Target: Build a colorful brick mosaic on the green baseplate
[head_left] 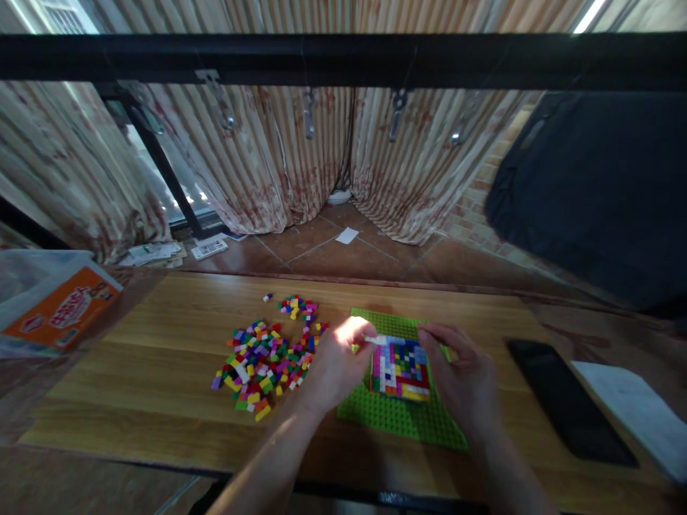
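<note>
A green baseplate [397, 422] lies on the wooden table, bearing a multicoloured block of toy bricks [400, 368] built up in a roughly square shape. At the block's far left corner, my left hand [340, 357] pinches a white toy brick [378, 340] between thumb and fingers. My right hand [464, 368] is at the far right corner, its thumb and fingers closed together against or just above the bricks. Whatever is between those right fingertips is hidden.
Loose toy bricks [262, 365] lie in a pile left of the baseplate, with a smaller cluster [295, 306] behind. A black phone-like slab [569, 400] and white paper [633, 408] lie on the right. At far left stands a clear plastic box [43, 272] with an orange label.
</note>
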{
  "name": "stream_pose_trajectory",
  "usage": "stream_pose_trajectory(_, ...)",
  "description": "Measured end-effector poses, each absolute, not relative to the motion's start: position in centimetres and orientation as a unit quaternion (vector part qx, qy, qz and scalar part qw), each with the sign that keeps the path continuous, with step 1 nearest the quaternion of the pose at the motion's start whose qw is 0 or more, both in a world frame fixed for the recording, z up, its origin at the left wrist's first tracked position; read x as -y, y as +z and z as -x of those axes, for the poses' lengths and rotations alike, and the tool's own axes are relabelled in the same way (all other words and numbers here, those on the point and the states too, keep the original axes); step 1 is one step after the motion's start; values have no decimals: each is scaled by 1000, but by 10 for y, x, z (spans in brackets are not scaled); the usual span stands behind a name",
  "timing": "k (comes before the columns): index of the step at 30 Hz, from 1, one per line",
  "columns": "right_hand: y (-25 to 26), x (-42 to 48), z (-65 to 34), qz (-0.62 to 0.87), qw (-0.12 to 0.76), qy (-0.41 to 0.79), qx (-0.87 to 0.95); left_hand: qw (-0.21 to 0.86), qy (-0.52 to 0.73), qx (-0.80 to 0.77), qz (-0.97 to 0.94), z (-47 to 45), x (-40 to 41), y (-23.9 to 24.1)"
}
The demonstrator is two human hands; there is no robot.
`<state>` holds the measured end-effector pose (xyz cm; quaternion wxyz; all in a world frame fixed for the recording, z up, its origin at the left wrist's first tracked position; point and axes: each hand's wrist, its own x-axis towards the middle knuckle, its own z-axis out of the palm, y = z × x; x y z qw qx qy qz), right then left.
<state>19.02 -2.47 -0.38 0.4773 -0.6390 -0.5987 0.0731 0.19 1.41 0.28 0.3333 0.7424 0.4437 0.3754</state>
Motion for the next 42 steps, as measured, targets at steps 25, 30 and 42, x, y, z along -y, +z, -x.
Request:
stream_pose_trajectory(25, -19, 27, -203, 598, 410, 123, 678, 251, 343, -421, -801, -39, -3, -1)
stream_pose_trajectory(30, -19, 25, -197, 624, 454, 153, 618, 242, 385, -456, -765, -36, -5, 1)
stream_pose_trajectory(42, -22, 18, -182, 630, 560, 416, 340, 467, 390, -477, -634, -49, -18, -26)
